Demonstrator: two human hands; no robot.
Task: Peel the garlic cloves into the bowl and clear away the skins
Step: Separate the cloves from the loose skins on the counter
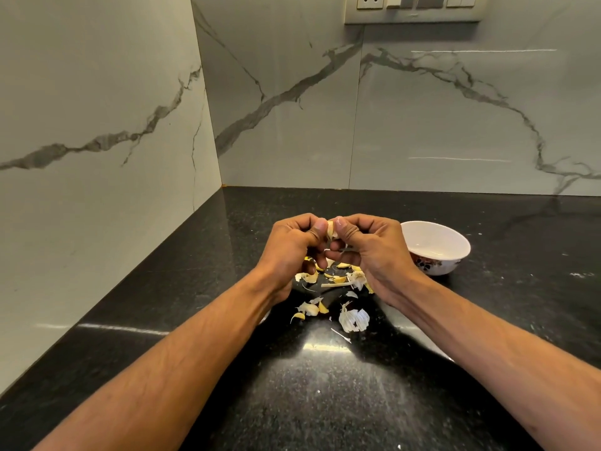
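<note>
both hands, left hand (292, 245) and right hand (367, 245), pinched an upright garlic clove (331, 230) above scattered skins (353, 319); bowl (435, 247) just right, bare counter (325, 402) nearer

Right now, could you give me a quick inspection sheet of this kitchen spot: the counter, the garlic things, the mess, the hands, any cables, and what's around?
Surface: black speckled countertop, glossy, with light glare.
Job's things: one garlic clove held up between both thumbs; white bowl with a floral pattern stands to the right, no cloves visible inside.
Clutter: garlic skins and yellowish bits scattered on the counter beneath the hands.
Grippers: left hand and right hand both pinch the clove, fingers curled.
Cables: nothing seen.
Surroundings: marble-look wall tiles in a corner; socket and switch panel at the top.
</note>
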